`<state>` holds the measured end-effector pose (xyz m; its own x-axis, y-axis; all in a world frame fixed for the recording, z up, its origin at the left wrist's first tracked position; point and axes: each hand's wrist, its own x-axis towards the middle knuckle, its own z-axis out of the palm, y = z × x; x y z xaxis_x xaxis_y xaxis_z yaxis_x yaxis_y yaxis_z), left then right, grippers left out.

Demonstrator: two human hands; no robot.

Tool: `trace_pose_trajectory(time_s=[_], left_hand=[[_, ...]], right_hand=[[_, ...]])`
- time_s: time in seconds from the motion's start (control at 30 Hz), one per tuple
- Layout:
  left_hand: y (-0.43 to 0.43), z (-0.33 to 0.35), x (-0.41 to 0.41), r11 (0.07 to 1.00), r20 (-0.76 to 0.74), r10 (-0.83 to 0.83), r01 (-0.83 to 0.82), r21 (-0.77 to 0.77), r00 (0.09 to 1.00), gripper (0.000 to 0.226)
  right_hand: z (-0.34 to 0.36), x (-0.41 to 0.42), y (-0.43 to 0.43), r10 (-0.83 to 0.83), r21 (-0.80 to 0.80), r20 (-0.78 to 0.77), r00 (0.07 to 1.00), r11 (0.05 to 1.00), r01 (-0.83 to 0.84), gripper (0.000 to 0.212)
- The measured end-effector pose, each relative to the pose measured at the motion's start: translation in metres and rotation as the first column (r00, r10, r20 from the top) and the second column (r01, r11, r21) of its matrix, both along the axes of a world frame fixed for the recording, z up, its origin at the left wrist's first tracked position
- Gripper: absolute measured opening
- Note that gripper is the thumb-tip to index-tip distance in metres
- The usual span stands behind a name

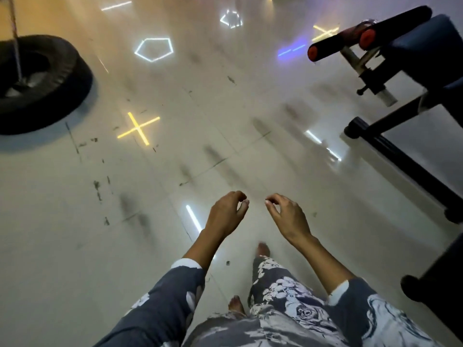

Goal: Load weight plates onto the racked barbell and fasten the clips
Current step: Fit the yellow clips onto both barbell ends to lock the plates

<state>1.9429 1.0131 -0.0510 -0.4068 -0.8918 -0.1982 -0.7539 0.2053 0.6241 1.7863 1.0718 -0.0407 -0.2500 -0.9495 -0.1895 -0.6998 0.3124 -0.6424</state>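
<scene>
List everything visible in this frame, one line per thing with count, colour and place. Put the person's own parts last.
tyre: one, black, lying on the floor at far left, with a thin rod rising from its middle.
bench: one, black frame with a dark blue pad, along the right edge.
foam rollers: two, black with red end caps, at the near end of the bench, top right.
floor: pale glossy tiles, scuffed, mirroring hexagon, cross and bar lights.
weight plates, barbell, clips: none in view.
feet: two, bare, bottom centre.
sleeves: two, dark grey with a white floral print, bottom.
left hand: one, empty, fingers curled, centre.
right hand: one, empty, fingers curled, beside the left.
</scene>
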Motion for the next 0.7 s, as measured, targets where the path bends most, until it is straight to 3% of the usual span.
trace_pose_trajectory(time_s=[0.23,0.5,0.7], left_hand=[[-0.18,-0.008,-0.058,0.999,0.021,-0.042,0.042,-0.001,0.999,0.026],[-0.413,0.026,-0.146,0.999,0.023,-0.042,0.043,-0.014,0.999,0.024],[-0.571,0.015,-0.197,0.992,0.029,-0.107,0.108,-0.064,0.994,0.025]], right_hand=[[-0.025,-0.072,-0.17,0.008,-0.002,0.017,1.0,1.0,-0.008,0.016],[0.004,-0.163,-0.393,-0.076,-0.039,0.086,0.993,0.996,0.079,0.016],[0.002,-0.206,-0.559,0.009,-0.042,0.049,0.999,0.999,-0.007,0.018]])
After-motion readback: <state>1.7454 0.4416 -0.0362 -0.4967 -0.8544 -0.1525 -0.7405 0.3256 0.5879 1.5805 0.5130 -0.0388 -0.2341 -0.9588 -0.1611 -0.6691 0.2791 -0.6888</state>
